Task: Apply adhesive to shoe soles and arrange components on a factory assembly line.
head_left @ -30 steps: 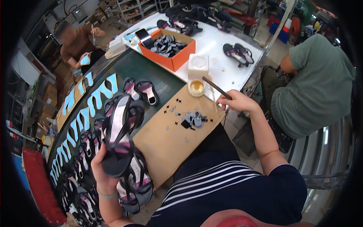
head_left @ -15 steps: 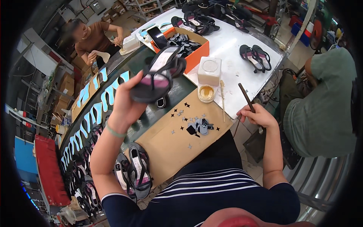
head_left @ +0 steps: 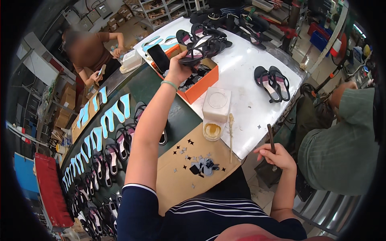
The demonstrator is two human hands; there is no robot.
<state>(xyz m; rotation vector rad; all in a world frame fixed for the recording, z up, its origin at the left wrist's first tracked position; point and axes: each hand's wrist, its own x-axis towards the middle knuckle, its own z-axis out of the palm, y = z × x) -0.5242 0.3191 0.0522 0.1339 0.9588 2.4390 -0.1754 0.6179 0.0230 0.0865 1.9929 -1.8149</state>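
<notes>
My left hand (head_left: 179,69) is stretched far forward, closed around a black strappy sandal (head_left: 196,53) with a pink-and-white insole. It holds the sandal above the orange box (head_left: 203,86), beside a pile of similar sandals (head_left: 209,34). My right hand (head_left: 278,156) is off the table's right edge, its fingers closed on a slim dark stick-like tool (head_left: 271,138) held upright. Between my arms, a brown cardboard sheet (head_left: 173,197) carries small black and grey star-shaped pieces (head_left: 191,141) and a little heap of grey and black scraps (head_left: 206,166).
A jar of amber liquid (head_left: 212,131), a white square container (head_left: 217,104) and a thin stick (head_left: 230,136) stand or lie near the cardboard. A sandal pair (head_left: 272,83) rests on the white tabletop. Rows of sandals (head_left: 108,160) line the left. Co-workers sit at far left (head_left: 90,52) and right (head_left: 337,140).
My left hand has carried the sandal forward and away from me, to the pile beyond the box. My right hand has dropped slightly in the picture, still holding the dark tool.
</notes>
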